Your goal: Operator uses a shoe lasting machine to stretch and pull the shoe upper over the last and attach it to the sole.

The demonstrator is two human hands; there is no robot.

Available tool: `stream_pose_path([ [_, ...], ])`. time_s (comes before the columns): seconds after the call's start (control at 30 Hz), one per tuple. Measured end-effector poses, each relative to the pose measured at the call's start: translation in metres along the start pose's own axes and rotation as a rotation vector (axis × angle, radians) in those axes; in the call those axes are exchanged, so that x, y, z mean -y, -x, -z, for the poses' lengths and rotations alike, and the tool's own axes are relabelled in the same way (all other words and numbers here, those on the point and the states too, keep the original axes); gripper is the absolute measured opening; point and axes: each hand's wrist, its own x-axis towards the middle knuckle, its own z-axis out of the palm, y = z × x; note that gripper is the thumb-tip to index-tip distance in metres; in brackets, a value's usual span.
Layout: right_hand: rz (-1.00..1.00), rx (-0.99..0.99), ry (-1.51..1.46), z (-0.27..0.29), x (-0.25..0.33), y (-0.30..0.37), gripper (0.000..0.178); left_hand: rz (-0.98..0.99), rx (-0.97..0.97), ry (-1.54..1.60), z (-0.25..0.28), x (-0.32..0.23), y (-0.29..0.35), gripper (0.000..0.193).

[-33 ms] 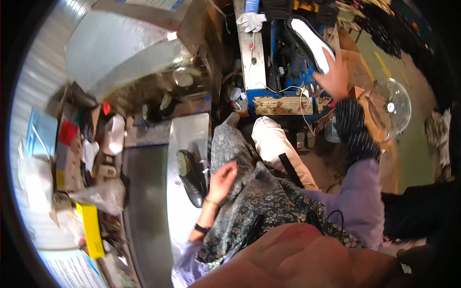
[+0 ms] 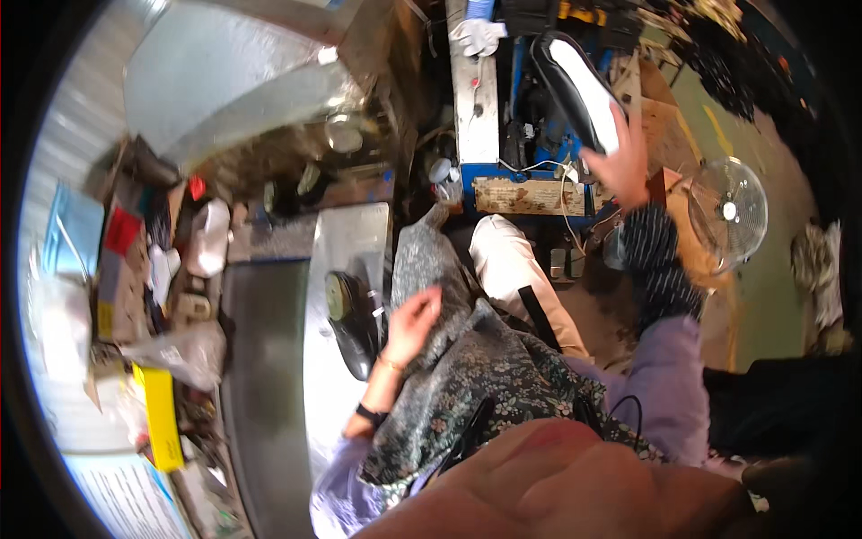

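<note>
At the far right, my right hand (image 2: 621, 163) is closed round the near end of a black shoe (image 2: 555, 81). The shoe's white sole faces up, and it is held above a blue machine (image 2: 561, 148); whether the two touch is unclear. Over my lap, my left hand (image 2: 413, 325) has its fingers curled in, somewhat blurred, with nothing visible in them. A second dark shoe (image 2: 353, 334) with a greenish insole lies on the pale metal table (image 2: 328, 395) left of that hand. A floral apron (image 2: 503, 350) covers my lap.
A dark belt (image 2: 265, 359) runs along the left of the table. Beyond it are a yellow box (image 2: 160, 418), a plastic bag (image 2: 189, 355) and a blue bin (image 2: 74, 229). A round wire-guarded fan (image 2: 729, 212) stands at right. A white cable (image 2: 566, 202) hangs off the machine.
My right hand and the held shoe have come slightly nearer to me. My left hand stays over my lap. The whole view has shifted a little.
</note>
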Motion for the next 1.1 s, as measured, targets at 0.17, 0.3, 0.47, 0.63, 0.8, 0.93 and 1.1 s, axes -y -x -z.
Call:
stream_pose_path([
  [0.17, -0.092, 0.293, -0.728, -0.015, 0.129, 0.127, 0.109, -0.294, -0.025, 0.512, -0.030, -0.026, -0.074, 0.071],
  [0.3, -0.243, 0.800, -1.433, -0.027, 0.159, 0.153, 0.118, 0.115, -0.218, 0.610, -0.003, -0.045, -0.071, 0.073],
  [0.47, -0.536, 1.668, -1.487, -0.014, 0.142, 0.142, 0.079, -0.072, 0.210, -0.438, -0.014, -0.038, -0.003, 0.070],
  [0.63, -1.205, 1.409, -1.502, -0.016, 0.143, 0.181, 0.062, -0.183, -0.439, -0.226, 0.014, -0.004, 0.031, 0.058],
  [0.8, -1.124, 1.006, -1.890, -0.111, 0.182, 0.154, 0.054, -0.086, -0.820, 0.247, 0.072, 0.012, 0.060, 0.024],
  [0.93, -0.699, 0.738, -1.713, -0.228, 0.272, 0.093, 0.061, -0.018, -0.686, 0.125, 0.067, 0.010, 0.063, 0.021],
  [1.1, -0.074, 1.192, -1.456, -0.235, 0.334, 0.111, 0.056, -0.248, -0.726, 0.219, 0.067, -0.015, 0.037, 0.028],
])
